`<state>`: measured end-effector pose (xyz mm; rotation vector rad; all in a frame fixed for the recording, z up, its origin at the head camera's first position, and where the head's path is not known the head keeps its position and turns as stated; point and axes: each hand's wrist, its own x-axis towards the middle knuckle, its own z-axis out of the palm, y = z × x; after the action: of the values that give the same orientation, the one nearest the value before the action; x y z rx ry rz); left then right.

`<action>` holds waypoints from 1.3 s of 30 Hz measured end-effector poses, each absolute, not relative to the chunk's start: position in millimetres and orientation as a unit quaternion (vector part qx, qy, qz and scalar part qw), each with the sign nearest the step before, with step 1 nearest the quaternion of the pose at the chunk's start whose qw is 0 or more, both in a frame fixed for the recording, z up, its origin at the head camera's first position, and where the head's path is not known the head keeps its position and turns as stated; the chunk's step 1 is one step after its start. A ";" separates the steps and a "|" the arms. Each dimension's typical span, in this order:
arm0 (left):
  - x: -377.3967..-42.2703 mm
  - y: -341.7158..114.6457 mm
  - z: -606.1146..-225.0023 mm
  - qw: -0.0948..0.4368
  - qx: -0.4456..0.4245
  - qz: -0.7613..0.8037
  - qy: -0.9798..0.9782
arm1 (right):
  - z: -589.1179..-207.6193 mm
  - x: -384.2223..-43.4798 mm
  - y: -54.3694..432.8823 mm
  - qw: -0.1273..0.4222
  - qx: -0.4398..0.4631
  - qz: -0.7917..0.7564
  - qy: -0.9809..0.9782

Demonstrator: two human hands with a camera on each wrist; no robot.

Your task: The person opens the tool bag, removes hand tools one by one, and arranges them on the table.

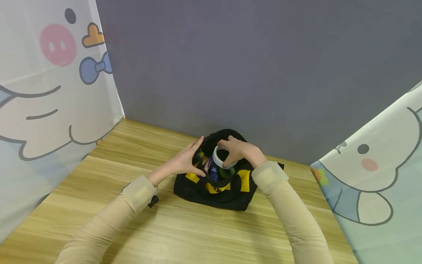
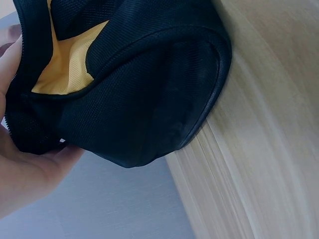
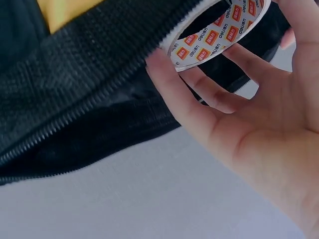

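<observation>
A black tool bag with yellow panels [image 1: 204, 197] stands on the table with its zipped mouth spread wide. My left hand [image 1: 182, 162] grips the left side of its rim, thumb at the front and fingers toward the back; the left wrist view shows the zip edge within that grip. Inside the mouth, my right hand [image 1: 242, 149] holds a white roll of tape [image 1: 215, 158] between thumb and fingers. Orange and white print lines the roll's core [image 3: 212, 37]. Below the roll, a green round thing [image 1: 227, 172], a dark blue item [image 1: 214, 171] and a pink item [image 1: 207, 165] lie in the bag.
The wooden table [image 1: 171, 234] runs back to a grey wall panel [image 1: 230, 73]. Cartoon-printed curtains [image 1: 36, 106] flank it on both sides. A small black piece [image 1: 153, 201] shows beside the left sleeve, and a black strap end [image 1: 281, 166] sticks out right of the bag.
</observation>
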<state>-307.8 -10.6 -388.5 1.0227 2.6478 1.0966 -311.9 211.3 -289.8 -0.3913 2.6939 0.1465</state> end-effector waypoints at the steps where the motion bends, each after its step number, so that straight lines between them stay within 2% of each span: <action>1: -307.8 -10.2 -388.4 0.050 0.335 0.360 0.869 | -287.8 -311.1 212.3 0.207 -0.139 0.051 0.967; 19: -309.4 -3.3 -390.2 0.055 0.329 0.357 0.872 | -259.5 -292.8 223.7 0.201 -0.142 0.037 0.968; 26: -308.4 -2.8 -390.8 0.050 0.331 0.361 0.871 | -247.5 -281.2 228.7 0.183 -0.128 0.037 0.974; 39: -311.4 -9.3 -392.1 0.048 0.325 0.361 0.873 | -241.3 -257.8 247.6 0.180 -0.116 0.014 0.977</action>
<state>-311.4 -9.3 -392.1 0.9912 2.6619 1.0999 -257.8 247.6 -241.3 -0.3291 2.7604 0.0383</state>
